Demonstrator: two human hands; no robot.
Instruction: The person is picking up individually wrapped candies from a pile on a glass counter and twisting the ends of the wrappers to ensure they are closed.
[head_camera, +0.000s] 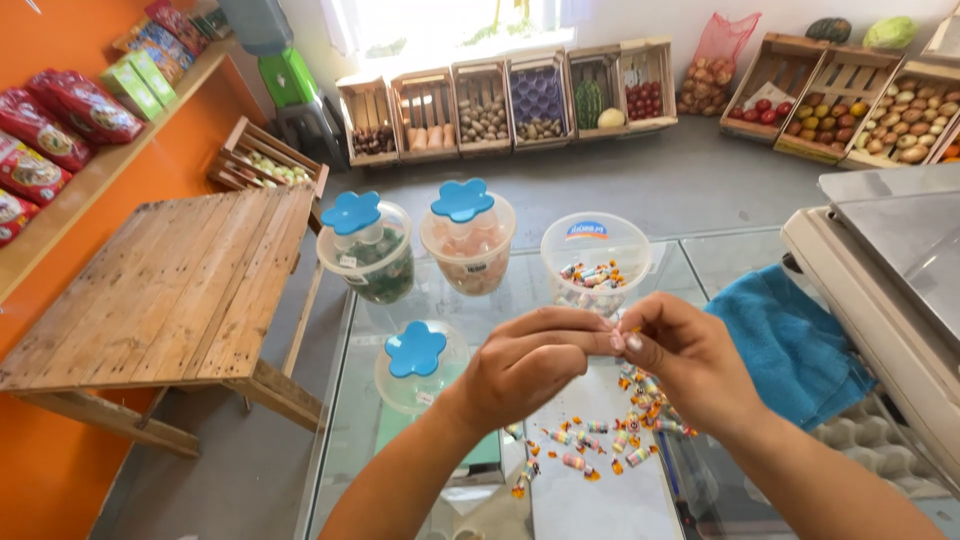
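Wrapped candy (628, 331) sits pinched between the fingertips of the left hand (530, 362) and right hand (685, 355), both closed narrowly on it, above the glass desk (700, 262). The open tub (596, 258) lies straight ahead, beyond both hands; loose candies (610, 435) lie directly below.

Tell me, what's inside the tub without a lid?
The open tub holds striped wrapped sweets. Its frosted wall blurs the lower ones, so how deep they go is hidden.

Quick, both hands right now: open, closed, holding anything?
Left hand: fingers pinched shut on a small wrapped candy.
Right hand: pinched on the same candy from the other side.
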